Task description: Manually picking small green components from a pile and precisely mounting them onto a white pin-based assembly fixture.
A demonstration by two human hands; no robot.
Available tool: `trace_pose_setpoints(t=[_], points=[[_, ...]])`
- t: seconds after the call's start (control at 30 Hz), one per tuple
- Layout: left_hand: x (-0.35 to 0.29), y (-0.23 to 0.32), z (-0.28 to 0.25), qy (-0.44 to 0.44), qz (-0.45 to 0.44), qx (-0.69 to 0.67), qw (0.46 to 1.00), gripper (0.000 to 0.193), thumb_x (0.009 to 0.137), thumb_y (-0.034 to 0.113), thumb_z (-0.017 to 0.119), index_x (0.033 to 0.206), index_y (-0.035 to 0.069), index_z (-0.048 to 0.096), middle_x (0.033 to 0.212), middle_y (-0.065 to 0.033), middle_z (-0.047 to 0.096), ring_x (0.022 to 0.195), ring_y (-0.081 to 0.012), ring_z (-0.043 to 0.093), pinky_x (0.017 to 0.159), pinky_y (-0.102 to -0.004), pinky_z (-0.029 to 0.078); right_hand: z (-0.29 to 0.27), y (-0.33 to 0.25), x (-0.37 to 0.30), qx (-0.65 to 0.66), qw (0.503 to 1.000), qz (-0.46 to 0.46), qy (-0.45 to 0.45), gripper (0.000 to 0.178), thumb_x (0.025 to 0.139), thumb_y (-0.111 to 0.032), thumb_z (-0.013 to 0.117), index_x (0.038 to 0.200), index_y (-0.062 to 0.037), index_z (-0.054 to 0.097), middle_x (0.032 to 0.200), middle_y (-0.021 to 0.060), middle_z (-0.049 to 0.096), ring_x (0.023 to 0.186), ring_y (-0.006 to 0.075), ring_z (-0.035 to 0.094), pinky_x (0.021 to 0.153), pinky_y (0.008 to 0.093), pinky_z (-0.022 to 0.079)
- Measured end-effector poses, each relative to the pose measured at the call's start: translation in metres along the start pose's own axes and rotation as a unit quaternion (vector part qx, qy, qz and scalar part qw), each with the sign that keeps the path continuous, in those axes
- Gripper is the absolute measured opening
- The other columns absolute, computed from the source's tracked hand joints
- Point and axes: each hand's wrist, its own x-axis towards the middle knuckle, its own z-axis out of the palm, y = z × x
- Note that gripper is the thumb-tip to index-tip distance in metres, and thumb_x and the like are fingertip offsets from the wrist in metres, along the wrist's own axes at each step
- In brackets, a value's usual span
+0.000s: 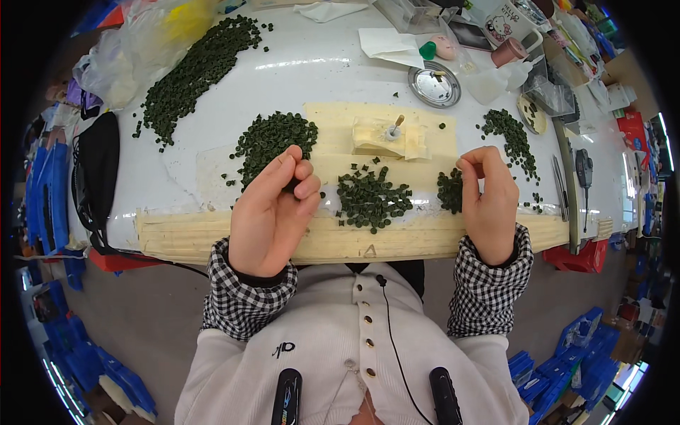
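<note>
My left hand [273, 209] is raised over the near edge of the table, palm turned up and fingers curled, with thumb and fingertips pressed together. Dark green shows among its fingers, but I cannot make out what it holds. Behind it lies a heap of small dark green spool-shaped pieces [280, 134]. My right hand [492, 202] pinches thumb and forefinger together beside a small cluster of the same pieces [449, 190]; anything between its tips is too small to tell. Another pile [372, 198] lies between the hands. Beyond it stands a tape-wrapped block [382, 138] with a small pale fitting and a peg on top.
A long heap of green pieces [191, 78] spreads at the back left beside plastic bags [131, 57]. More pieces [511, 138] lie at right, near tweezers [560, 188]. A round metal dish [434, 85], a mug [508, 27] and a thread spool [508, 52] stand at the back right.
</note>
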Motion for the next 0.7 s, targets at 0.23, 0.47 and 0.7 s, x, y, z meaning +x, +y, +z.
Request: trace_pose_setpoints(t=[0.23,0.47,0.7], points=[[-0.004,-0.002,-0.003,-0.014,-0.093,-0.125,0.988,0.021,0.099,0.009,0.042,0.116,0.000,0.049,0.099,-0.0096,0.057,0.074,-0.0099,0.047,0.059,-0.0185,0.042,0.004,-0.025,-0.012,0.213,0.976,0.039,0.003,0.008,0.080,0.005,0.064,0.084,0.0036,0.057,0.076,0.0080,0.062,0.066,0.0130,0.059,0.063,0.0239,0.048],[-0.006,-0.012,-0.012,-0.150,-0.169,-0.120,0.967,0.031,0.103,0.026,0.029,0.099,0.005,0.051,0.069,0.0024,0.035,0.055,-0.0063,0.031,0.045,-0.0191,0.027,0.010,-0.040,-0.015,0.215,0.977,0.009,-0.008,0.018,0.078,0.008,0.066,0.096,0.0035,0.066,0.081,0.0119,0.064,0.069,0.0160,0.061,0.065,0.0246,0.048],[-0.012,-0.006,0.005,-0.046,-0.108,-0.045,0.992,0.028,0.097,0.012,0.042,0.121,-0.003,0.048,0.088,-0.0031,0.049,0.079,-0.0120,0.043,0.064,-0.0220,0.039,0.015,-0.036,-0.012,0.144,0.987,0.009,0.070,0.017,0.076,0.010,0.067,0.093,0.0036,0.067,0.081,0.0135,0.064,0.070,0.0184,0.061,0.063,0.0249,0.048]])
